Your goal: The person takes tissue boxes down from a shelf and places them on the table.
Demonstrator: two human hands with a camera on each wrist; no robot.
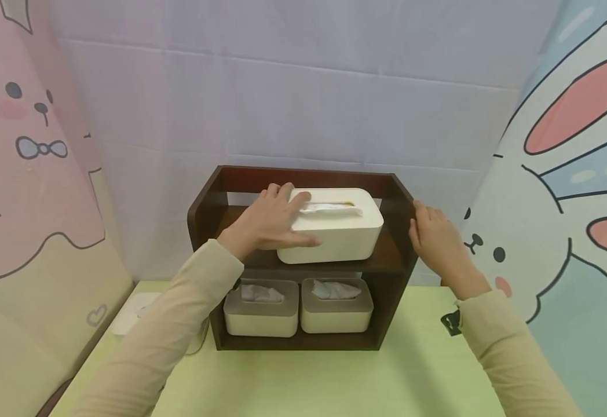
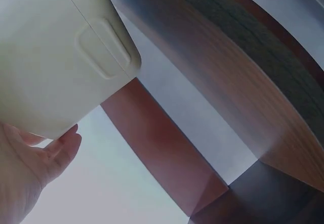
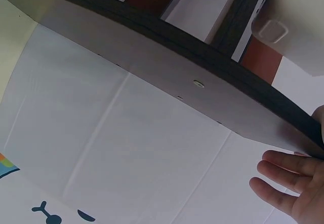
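Observation:
A white tissue box (image 1: pixel 329 243) sits on the upper level of a dark brown wooden shelf (image 1: pixel 303 341), a tissue sticking out of its top slot. Gripping the box's left end is my left hand (image 1: pixel 277 223), its thumb across the front face and fingers over the top. The left wrist view shows this hand (image 2: pixel 30 163) at one end of the box (image 2: pixel 61 57). My right hand (image 1: pixel 436 240) holds the top of the shelf's right side panel. In the right wrist view, several of its fingers (image 3: pixel 283 178) extend along the panel's (image 3: pixel 167 72) outer side.
On the lower level stand a left tissue box (image 1: pixel 262 324) and a right tissue box (image 1: pixel 337 321), side by side. A white object (image 1: pixel 131 315) lies on the light green table (image 1: pixel 303 382), partly behind my left sleeve. Cloth with cartoon animals (image 1: pixel 522 243) surrounds the table.

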